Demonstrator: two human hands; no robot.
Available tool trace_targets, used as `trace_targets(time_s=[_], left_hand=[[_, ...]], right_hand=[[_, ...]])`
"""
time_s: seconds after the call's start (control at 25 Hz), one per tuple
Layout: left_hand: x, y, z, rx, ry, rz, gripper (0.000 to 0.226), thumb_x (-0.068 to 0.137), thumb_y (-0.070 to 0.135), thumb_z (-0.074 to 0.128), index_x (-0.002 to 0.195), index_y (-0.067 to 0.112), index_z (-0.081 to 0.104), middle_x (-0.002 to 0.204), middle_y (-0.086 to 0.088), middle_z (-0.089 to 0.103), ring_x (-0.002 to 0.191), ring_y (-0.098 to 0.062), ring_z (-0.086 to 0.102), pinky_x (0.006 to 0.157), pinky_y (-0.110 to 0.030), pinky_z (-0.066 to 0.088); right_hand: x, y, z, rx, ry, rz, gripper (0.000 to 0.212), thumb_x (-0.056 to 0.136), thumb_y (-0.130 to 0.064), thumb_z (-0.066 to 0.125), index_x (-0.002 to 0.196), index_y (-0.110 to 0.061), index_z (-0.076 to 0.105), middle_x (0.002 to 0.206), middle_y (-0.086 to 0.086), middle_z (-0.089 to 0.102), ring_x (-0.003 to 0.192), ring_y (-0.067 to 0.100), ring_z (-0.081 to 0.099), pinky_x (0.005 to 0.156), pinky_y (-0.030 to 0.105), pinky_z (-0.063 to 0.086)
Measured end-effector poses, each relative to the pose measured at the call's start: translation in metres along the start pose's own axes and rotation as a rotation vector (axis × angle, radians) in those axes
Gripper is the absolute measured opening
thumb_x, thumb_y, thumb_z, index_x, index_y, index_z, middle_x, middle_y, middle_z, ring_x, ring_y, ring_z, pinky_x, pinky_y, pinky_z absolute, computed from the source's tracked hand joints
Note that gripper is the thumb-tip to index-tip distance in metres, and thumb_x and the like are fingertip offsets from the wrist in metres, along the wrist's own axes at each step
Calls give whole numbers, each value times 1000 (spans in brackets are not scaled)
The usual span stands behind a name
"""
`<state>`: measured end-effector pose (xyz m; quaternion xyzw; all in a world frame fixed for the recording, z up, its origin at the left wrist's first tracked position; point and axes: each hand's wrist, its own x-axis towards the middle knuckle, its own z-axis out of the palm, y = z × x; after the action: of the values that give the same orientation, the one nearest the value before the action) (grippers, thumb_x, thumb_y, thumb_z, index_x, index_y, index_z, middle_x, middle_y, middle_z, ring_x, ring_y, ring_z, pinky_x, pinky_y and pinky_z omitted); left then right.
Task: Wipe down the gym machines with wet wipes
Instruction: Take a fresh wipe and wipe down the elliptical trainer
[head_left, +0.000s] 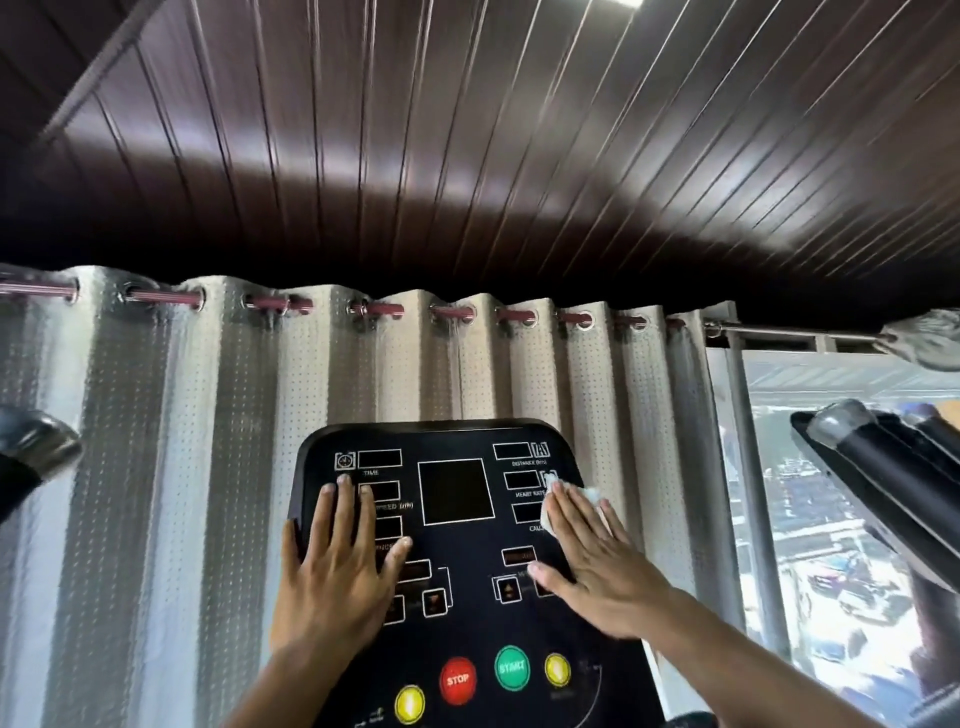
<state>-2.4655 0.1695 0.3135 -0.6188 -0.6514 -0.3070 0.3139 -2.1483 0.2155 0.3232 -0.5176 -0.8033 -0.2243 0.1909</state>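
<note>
the right hand (582, 561) lies flat, fingers straight, pressing a white wet wipe (576, 501) against the console (457, 613) toward its 2 o'clock edge, beside the heart rate window. the left hand (337, 566) rests open at 9 o'clock, bracing the panel, its outer fingers hooked over the rim. risk: only pinned, the wipe could slip out off the edge; a palm sweeping toward 6 o'clock could press the start button (511, 667).
</note>
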Motion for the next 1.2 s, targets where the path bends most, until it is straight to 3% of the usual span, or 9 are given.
trace_targets(time_s=[0.28,0.48,0.6,0.76,0.88,1.04,1.2], left_hand=[[-1,1,2,155,66,36,92,99,72,15,157,4,36,167,-19,26,155,-36,26,119,-64,27],[-1,3,2,155,85,28,91,99,71,13,158,4,35,168,-18,25,155,-34,25,121,-63,25],[-3,4,1,147,70,26,92,99,71,13,158,4,36,167,-17,26,155,-34,26,121,-63,24],[-1,3,3,135,68,22,92,99,71,11,158,5,37,168,-16,26,155,-33,26,121,-62,25],[1,2,5,137,81,23,90,99,70,14,157,5,37,167,-16,27,154,-34,28,120,-62,26],[-1,4,4,149,75,13,89,100,70,13,158,6,35,168,-16,26,155,-33,25,121,-62,25],[0,2,3,149,62,10,90,100,70,12,160,7,32,169,-15,22,156,-32,23,121,-62,25]], right_hand=[[89,-5,-33,112,-17,17,103,86,-86,2,154,-17,-32,159,-1,-44,145,12,-41,124,41,-19],[3,-17,-2,-14,18,-224,96,96,-81,12,154,-20,-34,159,-7,-45,147,7,-39,126,36,-17],[-5,14,1,-113,40,-133,93,95,-81,6,155,-20,-31,161,-7,-41,148,7,-36,126,39,-13],[88,11,-31,29,39,-40,100,87,-87,-1,155,-19,-31,161,-4,-41,147,9,-38,127,43,-11],[96,-16,-29,38,49,-174,100,90,-86,5,155,-19,-31,160,-5,-42,147,9,-39,127,43,-11],[14,-11,-2,-108,81,-339,91,101,-75,18,157,-19,-27,164,-5,-36,150,8,-33,128,39,-10],[39,13,-10,-97,68,-164,92,96,-79,8,156,-21,-30,162,-7,-39,149,8,-34,128,43,-5]])
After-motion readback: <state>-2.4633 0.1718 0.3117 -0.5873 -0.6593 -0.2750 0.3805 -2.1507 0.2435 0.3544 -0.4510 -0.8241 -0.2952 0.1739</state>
